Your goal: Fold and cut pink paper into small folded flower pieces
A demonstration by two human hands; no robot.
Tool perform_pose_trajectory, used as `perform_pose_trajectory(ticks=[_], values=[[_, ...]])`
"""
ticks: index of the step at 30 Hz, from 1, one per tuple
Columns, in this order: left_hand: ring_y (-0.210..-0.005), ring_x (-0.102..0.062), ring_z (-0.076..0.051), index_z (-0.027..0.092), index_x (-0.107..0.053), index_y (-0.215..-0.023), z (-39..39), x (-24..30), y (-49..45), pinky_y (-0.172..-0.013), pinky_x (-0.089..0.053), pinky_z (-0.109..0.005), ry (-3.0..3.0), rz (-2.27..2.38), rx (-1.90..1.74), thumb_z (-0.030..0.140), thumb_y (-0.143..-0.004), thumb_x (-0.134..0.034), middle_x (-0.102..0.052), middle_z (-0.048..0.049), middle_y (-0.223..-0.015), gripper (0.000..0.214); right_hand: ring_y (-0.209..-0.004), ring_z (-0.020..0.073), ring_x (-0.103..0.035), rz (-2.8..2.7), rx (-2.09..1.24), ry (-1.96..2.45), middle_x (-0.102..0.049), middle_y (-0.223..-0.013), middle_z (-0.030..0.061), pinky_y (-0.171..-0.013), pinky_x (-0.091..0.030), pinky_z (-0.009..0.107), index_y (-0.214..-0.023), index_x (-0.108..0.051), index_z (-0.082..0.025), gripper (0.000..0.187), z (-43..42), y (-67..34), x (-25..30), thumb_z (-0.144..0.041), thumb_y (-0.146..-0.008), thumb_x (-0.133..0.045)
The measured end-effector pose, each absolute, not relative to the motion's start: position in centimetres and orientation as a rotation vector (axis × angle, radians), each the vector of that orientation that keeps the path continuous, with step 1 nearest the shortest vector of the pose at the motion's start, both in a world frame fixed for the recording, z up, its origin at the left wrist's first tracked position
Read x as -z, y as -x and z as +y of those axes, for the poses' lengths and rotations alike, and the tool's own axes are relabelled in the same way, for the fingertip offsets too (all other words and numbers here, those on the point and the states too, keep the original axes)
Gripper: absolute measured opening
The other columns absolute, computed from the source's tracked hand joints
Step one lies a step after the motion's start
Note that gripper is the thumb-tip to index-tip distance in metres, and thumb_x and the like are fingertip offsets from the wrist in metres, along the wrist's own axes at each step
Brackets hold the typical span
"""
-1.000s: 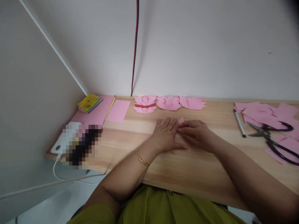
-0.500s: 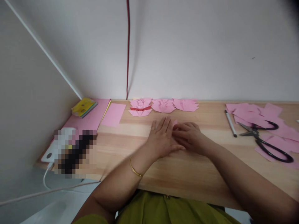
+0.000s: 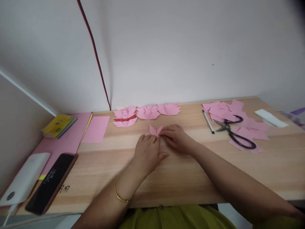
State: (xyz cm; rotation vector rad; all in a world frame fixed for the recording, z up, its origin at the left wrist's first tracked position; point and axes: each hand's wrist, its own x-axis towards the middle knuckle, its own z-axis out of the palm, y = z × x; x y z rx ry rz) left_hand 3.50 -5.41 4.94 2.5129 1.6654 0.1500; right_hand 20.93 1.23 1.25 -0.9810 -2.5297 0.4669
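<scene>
A small pink folded paper piece [image 3: 155, 130] lies on the wooden table [image 3: 186, 178], its two points showing beyond my fingers. My left hand [image 3: 147, 153] rests on its near left part with fingers curled down onto it. My right hand [image 3: 175, 137] presses on its right side, fingertips together on the paper. A row of finished pink folded pieces [image 3: 146, 112] lies along the wall behind my hands.
Black scissors [image 3: 234, 132] and a pen [image 3: 208, 121] lie on loose pink paper scraps [image 3: 224, 110] at the right. A pink sheet [image 3: 96, 128], a yellow booklet [image 3: 58, 124], a phone [image 3: 51, 183] and a white power bank [image 3: 25, 178] are at the left. A red-black cable [image 3: 94, 51] runs down the wall.
The view has swung right and down. My left hand has drawn back and curled its fingers, which uncovered the paper's two points. My right hand stays on the piece.
</scene>
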Motion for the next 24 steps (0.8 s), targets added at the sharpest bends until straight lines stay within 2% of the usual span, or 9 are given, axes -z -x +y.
perform_pose_trajectory(ticks=[8,13,18,20,24], values=[[-0.1,-0.053,-0.029,0.014,-0.065,-0.097,-5.4,-4.3,-3.7,-0.091,-0.038,-0.044,-2.562,1.697,-0.184,0.055,-0.075,-0.063,-0.063,-0.0114,-0.099,0.047,-0.099,0.0236,-0.053,-2.379,-0.221,1.181,-0.065,-0.112,0.01,-0.089,-0.029,0.042,-0.105,-0.067,-0.021,0.026,2.1,-21.4,-0.7,-0.023,-0.091,-0.045],[-0.1,-0.053,-0.029,0.013,-0.064,-0.103,-5.5,-4.4,-3.6,-0.091,-0.039,-0.044,-2.559,1.686,-0.189,0.051,-0.078,-0.062,-0.063,-0.011,-0.1,0.045,-0.101,0.0218,-0.052,-2.506,-0.289,0.978,-0.066,-0.111,0.0072,-0.09,-0.029,0.04,-0.107,-0.067,-0.023,0.027,1.5,-20.8,-1.0,-0.02,-0.09,-0.045],[-0.101,-0.053,-0.028,0.015,-0.065,-0.095,-5.6,-4.4,-3.7,-0.09,-0.04,-0.044,-2.523,1.707,-0.171,0.049,-0.079,-0.061,-0.061,-0.0114,-0.101,0.038,-0.101,0.0225,-0.051,-2.459,-0.252,1.138,-0.065,-0.114,0.0082,-0.091,-0.027,0.042,-0.108,-0.067,-0.023,0.028,1.8,-21.1,-0.9,-0.022,-0.091,-0.045],[-0.104,-0.052,-0.029,0.014,-0.063,-0.098,-5.7,-4.3,-3.8,-0.092,-0.04,-0.044,-2.507,1.717,-0.178,0.051,-0.076,-0.063,-0.06,-0.0129,-0.106,0.042,-0.102,0.0233,-0.05,-2.403,-0.211,1.168,-0.064,-0.115,0.0091,-0.091,-0.027,0.042,-0.109,-0.067,-0.023,0.029,2.0,-21.3,-0.8,-0.022,-0.091,-0.044],[-0.121,-0.044,-0.033,0.013,-0.055,-0.117,-5.8,-3.7,-4.0,-0.1,-0.036,-0.048,-2.486,1.727,-0.234,0.059,-0.07,-0.067,-0.053,-0.0179,-0.125,0.067,-0.103,0.0225,-0.05,-2.465,-0.248,1.014,-0.065,-0.114,0.0081,-0.091,-0.027,0.041,-0.112,-0.066,-0.024,0.031,1.6,-20.8,-0.9,-0.018,-0.089,-0.046]])
